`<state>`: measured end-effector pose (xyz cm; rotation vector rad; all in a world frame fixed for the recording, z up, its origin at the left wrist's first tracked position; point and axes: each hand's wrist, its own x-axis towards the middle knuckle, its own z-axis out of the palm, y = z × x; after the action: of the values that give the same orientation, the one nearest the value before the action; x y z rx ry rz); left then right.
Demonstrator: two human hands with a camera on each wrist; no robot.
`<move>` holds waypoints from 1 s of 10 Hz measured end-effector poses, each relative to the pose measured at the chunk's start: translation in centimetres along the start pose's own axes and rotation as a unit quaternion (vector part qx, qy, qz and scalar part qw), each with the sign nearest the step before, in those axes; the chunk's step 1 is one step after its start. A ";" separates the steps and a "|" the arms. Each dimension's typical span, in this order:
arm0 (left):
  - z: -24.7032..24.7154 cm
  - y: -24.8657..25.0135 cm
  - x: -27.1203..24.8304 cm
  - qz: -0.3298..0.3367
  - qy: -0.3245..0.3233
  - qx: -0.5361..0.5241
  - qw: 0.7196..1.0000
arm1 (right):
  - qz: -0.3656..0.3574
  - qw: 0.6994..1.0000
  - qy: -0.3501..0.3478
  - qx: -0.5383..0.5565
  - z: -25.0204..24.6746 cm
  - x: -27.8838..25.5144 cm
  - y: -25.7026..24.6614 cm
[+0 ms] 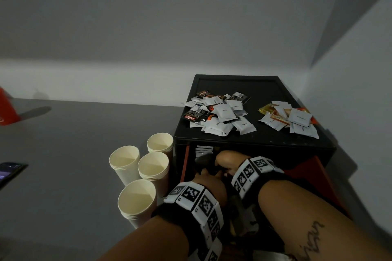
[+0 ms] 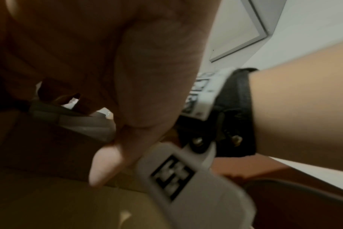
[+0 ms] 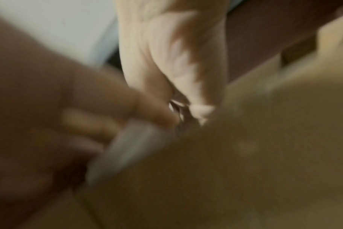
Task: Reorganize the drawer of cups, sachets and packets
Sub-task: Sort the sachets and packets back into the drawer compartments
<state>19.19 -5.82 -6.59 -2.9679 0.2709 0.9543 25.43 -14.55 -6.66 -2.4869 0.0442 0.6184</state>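
Both hands are down inside the open drawer (image 1: 307, 176). Left hand (image 1: 209, 182) and right hand (image 1: 228, 161) are too dark and blurry to tell what they're gripping. Sachets (image 1: 220, 114) sit piled on the black cabinet (image 1: 254, 140), cups (image 1: 153, 168) beside it.

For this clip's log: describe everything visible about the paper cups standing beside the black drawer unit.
The paper cups stand in four short nested stacks, upright and mouths open, on the grey surface just left of the black drawer unit. They look like plain cream-white paper with ringed rims showing several cups per stack; the insides seem empty. The stacks are clustered tightly, apparently touching each other. The nearest stack sits beside the left hand's wristband; contact cannot be told.
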 end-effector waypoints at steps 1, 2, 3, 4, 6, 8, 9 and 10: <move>-0.1 0.1 -0.7 -0.014 0.016 -0.038 0.999 | 0.020 0.999 -0.002 -0.039 -0.7 -0.1 0.8; 0.0 0.5 -0.7 -0.015 0.017 -0.071 0.997 | 0.038 0.997 0.005 -0.060 -0.6 0.0 1.2; -0.1 0.8 -0.6 -0.031 0.031 -0.114 0.993 | 0.053 0.998 0.000 -0.022 0.0 0.5 1.3; -0.3 1.1 -0.8 -0.048 0.047 -0.162 0.984 | 0.045 0.998 0.024 -0.027 0.5 0.7 1.0; 0.2 1.6 0.0 -0.083 0.057 -0.178 0.979 | 0.075 0.996 -0.008 0.037 0.4 0.7 0.5; 0.3 2.0 -0.6 -0.097 0.095 -0.160 0.978 | 0.077 0.990 -0.010 0.119 0.7 0.9 0.9; 0.1 1.9 -0.9 -0.098 0.077 -0.135 0.983 | 0.103 0.976 -0.011 0.192 0.4 0.9 1.1; 0.0 1.4 -1.1 -0.068 0.022 -0.093 0.993 | 0.097 0.965 -0.011 0.242 0.7 1.1 1.1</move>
<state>18.08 -7.06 -5.89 -3.1270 -0.0229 0.9474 25.91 -15.03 -8.19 -2.0125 0.3871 0.6278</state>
